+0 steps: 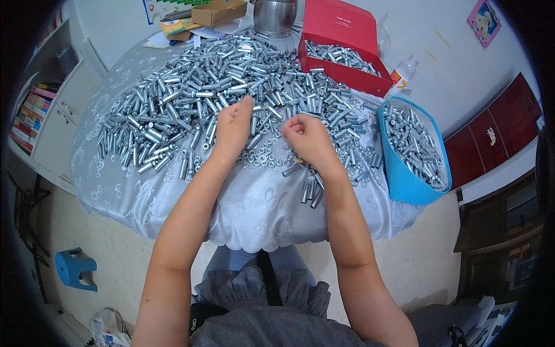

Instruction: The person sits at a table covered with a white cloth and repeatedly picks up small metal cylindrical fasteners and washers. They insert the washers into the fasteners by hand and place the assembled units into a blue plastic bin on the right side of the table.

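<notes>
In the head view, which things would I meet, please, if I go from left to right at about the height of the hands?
Books, left hand, right hand, blue bin, dark red panel.

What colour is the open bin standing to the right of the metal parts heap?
The bin is bright blue, seen in the head view.

Downward fisheye view, head-worn

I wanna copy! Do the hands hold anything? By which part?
I can't tell: the left hand hides its grip, and anything pinched in the right hand is too small to make out.
</notes>
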`<state>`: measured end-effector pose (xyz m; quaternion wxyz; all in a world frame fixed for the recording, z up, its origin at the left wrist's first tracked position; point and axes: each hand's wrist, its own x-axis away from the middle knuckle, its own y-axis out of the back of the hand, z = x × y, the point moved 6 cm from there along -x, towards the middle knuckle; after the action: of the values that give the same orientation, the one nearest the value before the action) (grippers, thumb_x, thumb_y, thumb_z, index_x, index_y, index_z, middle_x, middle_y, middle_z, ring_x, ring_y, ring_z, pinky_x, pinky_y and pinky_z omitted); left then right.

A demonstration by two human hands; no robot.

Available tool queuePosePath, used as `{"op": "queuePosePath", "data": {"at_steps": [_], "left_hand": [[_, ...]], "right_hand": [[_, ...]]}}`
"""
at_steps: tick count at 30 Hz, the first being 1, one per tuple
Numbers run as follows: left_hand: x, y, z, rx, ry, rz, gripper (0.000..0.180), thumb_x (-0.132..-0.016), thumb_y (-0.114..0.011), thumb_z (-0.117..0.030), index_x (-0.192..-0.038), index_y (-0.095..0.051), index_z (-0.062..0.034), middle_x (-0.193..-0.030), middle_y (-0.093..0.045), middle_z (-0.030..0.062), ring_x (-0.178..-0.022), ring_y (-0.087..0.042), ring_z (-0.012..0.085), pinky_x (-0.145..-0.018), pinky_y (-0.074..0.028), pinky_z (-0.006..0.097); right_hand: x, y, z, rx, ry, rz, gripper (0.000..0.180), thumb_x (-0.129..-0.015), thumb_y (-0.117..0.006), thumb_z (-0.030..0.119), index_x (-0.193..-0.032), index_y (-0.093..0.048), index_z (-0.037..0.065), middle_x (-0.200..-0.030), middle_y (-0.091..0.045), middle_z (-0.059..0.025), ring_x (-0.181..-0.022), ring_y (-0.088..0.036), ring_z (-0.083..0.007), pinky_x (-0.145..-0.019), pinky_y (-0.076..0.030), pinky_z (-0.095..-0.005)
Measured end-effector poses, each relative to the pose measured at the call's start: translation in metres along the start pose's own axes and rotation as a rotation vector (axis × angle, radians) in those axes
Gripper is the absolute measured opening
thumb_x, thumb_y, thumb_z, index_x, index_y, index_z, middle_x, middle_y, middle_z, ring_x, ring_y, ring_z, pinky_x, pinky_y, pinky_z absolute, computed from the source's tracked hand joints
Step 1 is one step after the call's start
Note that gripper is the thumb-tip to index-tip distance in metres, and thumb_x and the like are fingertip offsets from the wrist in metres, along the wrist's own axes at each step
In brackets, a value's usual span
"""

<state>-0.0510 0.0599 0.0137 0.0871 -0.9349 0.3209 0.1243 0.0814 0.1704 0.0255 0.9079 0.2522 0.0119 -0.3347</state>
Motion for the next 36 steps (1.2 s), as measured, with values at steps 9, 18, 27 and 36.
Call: {"op": "queuePosePath", "data": {"at_steps": [9, 18, 27, 36], "left_hand": [[0.003, -0.006, -0.003, -0.044, 0.069, 0.048, 0.044, -0.089, -0.046, -0.032, -0.051, -0.04, -0.0094, -0.05, -0.032, -0.0078, -0.048, -0.026, 0.0034, -0.044, -0.021, 0.024], [0.011, -0.016, -0.008, 0.012, 0.131, 0.147, 0.042, -0.089, -0.046, -0.032, -0.053, -0.045, -0.0102, -0.049, -0.038, -0.0066, -0.045, -0.032, 0.0028, -0.041, -0.024, 0.022], [0.012, -0.019, -0.009, 0.01, 0.162, 0.199, 0.042, -0.089, -0.046, -0.033, -0.053, -0.045, -0.0103, -0.05, -0.039, -0.0061, -0.044, -0.033, 0.0034, -0.041, -0.025, 0.022], [0.019, -0.026, -0.018, 0.215, 0.263, 0.285, 0.037, -0.087, -0.048, -0.035, -0.058, -0.036, -0.0142, -0.049, -0.027, -0.0062, -0.042, -0.026, 0.006, -0.043, -0.023, 0.024]], "right_hand": [[-0.003, -0.001, 0.015, -0.513, -0.07, 0.08, 0.016, -0.08, -0.058, 0.011, -0.092, -0.06, 0.001, -0.074, -0.063, -0.005, -0.058, -0.051, -0.0057, -0.05, -0.039, -0.0182], [-0.003, -0.011, 0.01, -0.71, -0.214, 0.216, 0.02, -0.08, -0.06, 0.013, -0.097, -0.06, 0.002, -0.077, -0.063, -0.003, -0.056, -0.048, -0.0023, -0.046, -0.035, -0.0146], [0.001, -0.011, 0.013, -0.736, -0.24, 0.269, 0.02, -0.082, -0.059, 0.013, -0.098, -0.059, 0.001, -0.076, -0.061, -0.0028, -0.055, -0.047, -0.0029, -0.045, -0.036, -0.0147], [0.005, -0.015, 0.017, -0.912, -0.273, 0.37, 0.017, -0.084, -0.057, 0.015, -0.097, -0.056, 0.003, -0.077, -0.059, -0.0019, -0.058, -0.049, -0.0041, -0.049, -0.04, -0.0154]]}}
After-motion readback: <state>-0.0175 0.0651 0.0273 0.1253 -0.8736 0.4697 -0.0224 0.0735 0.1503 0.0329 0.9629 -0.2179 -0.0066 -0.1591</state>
